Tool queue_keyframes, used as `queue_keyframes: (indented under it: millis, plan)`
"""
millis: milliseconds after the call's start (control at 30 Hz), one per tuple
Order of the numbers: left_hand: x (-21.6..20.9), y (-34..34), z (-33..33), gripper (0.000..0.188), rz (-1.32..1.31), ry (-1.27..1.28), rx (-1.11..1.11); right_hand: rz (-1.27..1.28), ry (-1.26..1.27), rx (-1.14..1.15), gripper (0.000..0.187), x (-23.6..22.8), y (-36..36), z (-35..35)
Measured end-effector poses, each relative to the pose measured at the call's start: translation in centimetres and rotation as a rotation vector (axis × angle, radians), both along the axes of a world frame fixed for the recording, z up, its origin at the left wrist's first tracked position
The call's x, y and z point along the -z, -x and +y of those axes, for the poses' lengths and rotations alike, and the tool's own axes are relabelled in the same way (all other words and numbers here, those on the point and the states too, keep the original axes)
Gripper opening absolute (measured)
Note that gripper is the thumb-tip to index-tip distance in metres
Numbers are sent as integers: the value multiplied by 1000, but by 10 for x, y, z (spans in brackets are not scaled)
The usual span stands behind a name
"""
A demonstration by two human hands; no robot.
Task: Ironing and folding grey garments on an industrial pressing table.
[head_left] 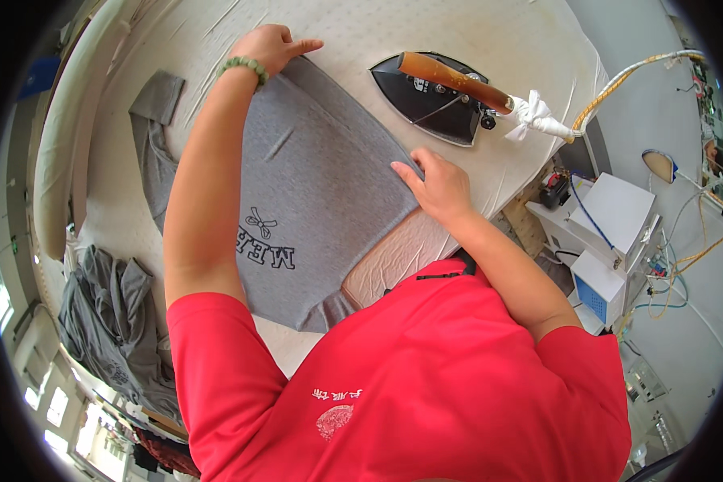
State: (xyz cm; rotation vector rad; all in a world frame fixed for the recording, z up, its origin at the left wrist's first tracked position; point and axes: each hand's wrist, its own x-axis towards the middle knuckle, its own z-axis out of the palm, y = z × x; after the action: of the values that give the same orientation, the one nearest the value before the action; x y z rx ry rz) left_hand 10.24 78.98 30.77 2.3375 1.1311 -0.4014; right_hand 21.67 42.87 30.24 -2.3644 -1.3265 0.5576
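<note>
A grey sweatshirt lies spread on a pale cloth-covered ironing table, its dark lettering and bow print near my body. At the garment's far corner, my left hand has its fingers curled on the hem, thumb sticking out to the right. My right hand pinches the hem's right corner between thumb and fingers. Part of the print and one side of the sweatshirt are hidden behind my left forearm. Beyond my right hand rests an iron with a brown handle, black top and white cloth tied at its cord.
Crumpled grey garments are heaped at the left edge. A padded pale roll runs along the table's left side. The iron's cord hangs off to the right, above a white machine with cables beside the table.
</note>
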Motion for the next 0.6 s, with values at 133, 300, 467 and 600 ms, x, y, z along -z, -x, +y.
queue_keyframes:
  millis: [133,300,467,600]
  plan:
    - [37,15,-4,58,-414,-361,-123,-26,-189,-97,27,15,-8,-10]
    - [58,-6,-4,57,-440,-511,-310,-129,-208,-112,30,26,-14,-9]
    - [68,-5,-29,41,-462,-675,-276,-122,1,-108,23,15,-11,-4]
    - [67,19,-99,53,-580,-865,-58,-214,-247,-228,23,-29,-30,9]
